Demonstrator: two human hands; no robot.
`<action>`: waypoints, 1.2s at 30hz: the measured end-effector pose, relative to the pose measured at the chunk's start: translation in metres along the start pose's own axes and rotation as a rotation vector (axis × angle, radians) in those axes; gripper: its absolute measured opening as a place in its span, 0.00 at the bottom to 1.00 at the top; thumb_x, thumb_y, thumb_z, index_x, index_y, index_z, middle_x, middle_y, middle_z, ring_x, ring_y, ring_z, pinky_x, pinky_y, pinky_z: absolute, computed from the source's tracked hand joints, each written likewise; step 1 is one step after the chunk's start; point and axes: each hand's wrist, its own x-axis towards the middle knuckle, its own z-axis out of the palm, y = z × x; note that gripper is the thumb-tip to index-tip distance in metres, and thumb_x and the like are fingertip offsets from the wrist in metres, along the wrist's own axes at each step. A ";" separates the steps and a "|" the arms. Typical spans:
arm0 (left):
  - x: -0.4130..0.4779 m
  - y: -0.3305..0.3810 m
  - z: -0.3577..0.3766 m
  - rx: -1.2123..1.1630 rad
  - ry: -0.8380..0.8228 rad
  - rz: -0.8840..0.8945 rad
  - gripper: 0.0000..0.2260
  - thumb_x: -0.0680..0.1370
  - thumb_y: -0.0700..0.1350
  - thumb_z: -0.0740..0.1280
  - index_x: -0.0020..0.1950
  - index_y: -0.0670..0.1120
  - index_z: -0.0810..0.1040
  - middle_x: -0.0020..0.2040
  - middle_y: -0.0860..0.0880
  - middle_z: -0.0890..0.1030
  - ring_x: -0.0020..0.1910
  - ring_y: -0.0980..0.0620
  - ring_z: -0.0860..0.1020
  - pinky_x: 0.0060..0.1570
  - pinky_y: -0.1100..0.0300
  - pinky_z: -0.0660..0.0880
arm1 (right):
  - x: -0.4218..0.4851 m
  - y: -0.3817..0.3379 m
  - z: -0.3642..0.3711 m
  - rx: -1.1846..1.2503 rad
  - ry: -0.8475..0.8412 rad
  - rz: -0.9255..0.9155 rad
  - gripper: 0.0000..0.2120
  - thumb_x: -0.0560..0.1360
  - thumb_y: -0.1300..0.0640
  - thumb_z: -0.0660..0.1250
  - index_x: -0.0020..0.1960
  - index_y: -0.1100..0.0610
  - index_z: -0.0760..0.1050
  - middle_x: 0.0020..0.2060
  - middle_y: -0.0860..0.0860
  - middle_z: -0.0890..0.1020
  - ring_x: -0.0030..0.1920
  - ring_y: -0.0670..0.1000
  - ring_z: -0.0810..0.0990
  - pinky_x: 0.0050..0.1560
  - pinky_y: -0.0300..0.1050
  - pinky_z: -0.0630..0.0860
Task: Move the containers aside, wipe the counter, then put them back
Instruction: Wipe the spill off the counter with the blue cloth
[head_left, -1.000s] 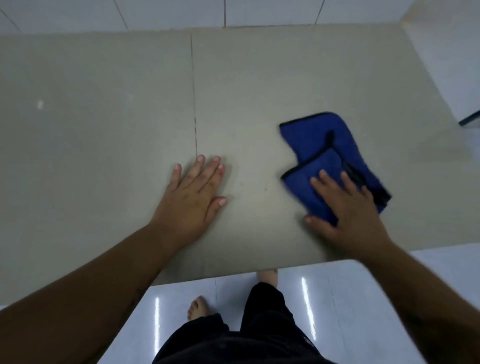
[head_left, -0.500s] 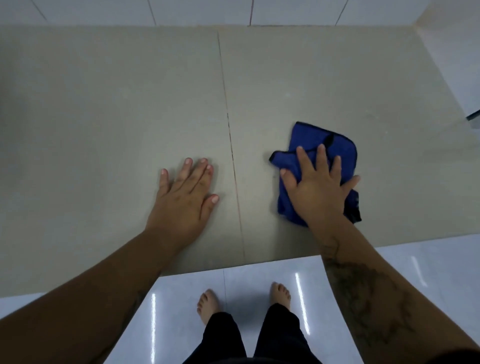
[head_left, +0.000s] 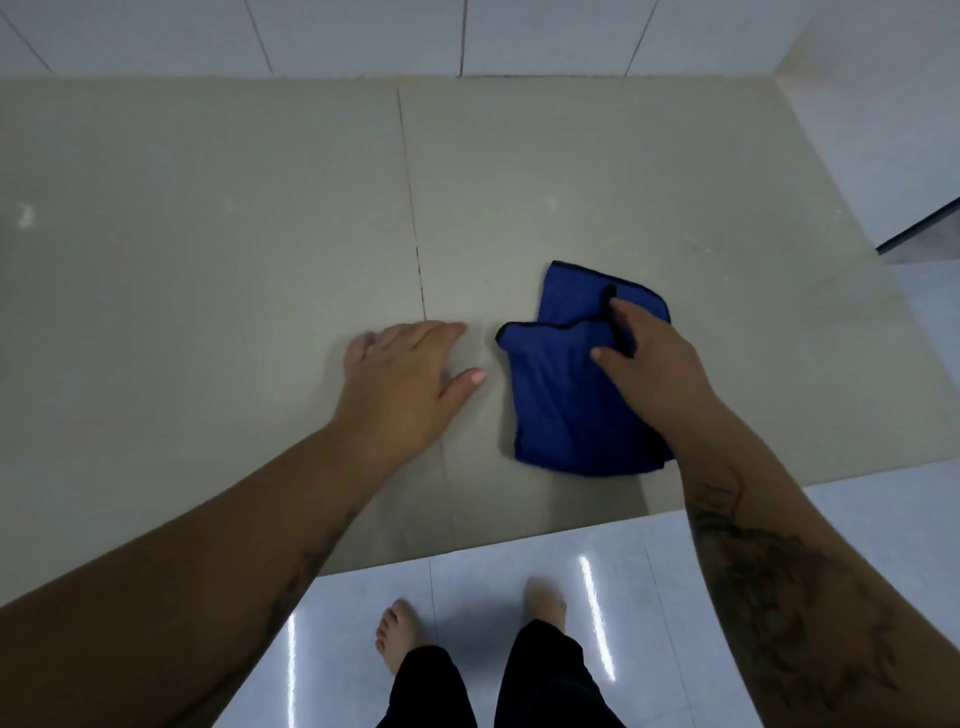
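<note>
A folded blue cloth (head_left: 556, 395) with black edging lies on the beige counter (head_left: 234, 249), near its front edge and right of the tile seam. My right hand (head_left: 654, 374) rests on the cloth's right half, with the fingers pinching a fold near its top. My left hand (head_left: 410, 379) lies flat on the bare counter just left of the cloth, fingers together and pointing right, not touching it. No containers are in view.
A dark seam (head_left: 415, 249) runs front to back across the counter. White wall tiles (head_left: 467, 36) stand behind it and a white side wall (head_left: 883, 130) on the right. Below the front edge is glossy white floor (head_left: 519, 571) with my bare feet.
My right hand has gone from pressing flat on the cloth to pinching its upper fold. The cloth has shifted and partly unfolded. My left hand has turned so its fingers point right.
</note>
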 end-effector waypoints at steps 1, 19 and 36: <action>0.014 0.015 0.001 -0.028 -0.059 0.005 0.27 0.76 0.68 0.53 0.70 0.56 0.67 0.67 0.53 0.73 0.66 0.49 0.70 0.65 0.46 0.63 | 0.004 0.002 -0.003 -0.025 -0.057 0.022 0.32 0.77 0.50 0.67 0.76 0.52 0.58 0.73 0.53 0.67 0.72 0.54 0.64 0.69 0.44 0.60; 0.125 0.091 -0.027 -0.568 -0.464 0.003 0.09 0.74 0.42 0.72 0.50 0.52 0.76 0.52 0.51 0.80 0.50 0.53 0.77 0.48 0.60 0.74 | 0.002 0.018 -0.030 0.696 0.115 0.237 0.05 0.74 0.62 0.65 0.44 0.54 0.70 0.39 0.53 0.78 0.37 0.49 0.75 0.33 0.43 0.70; 0.077 -0.003 0.012 0.020 0.136 -0.052 0.24 0.78 0.62 0.57 0.69 0.51 0.69 0.68 0.48 0.73 0.71 0.42 0.65 0.68 0.39 0.62 | 0.028 0.005 0.026 -0.531 -0.150 -0.275 0.44 0.67 0.21 0.45 0.77 0.40 0.39 0.78 0.46 0.39 0.77 0.58 0.36 0.68 0.72 0.36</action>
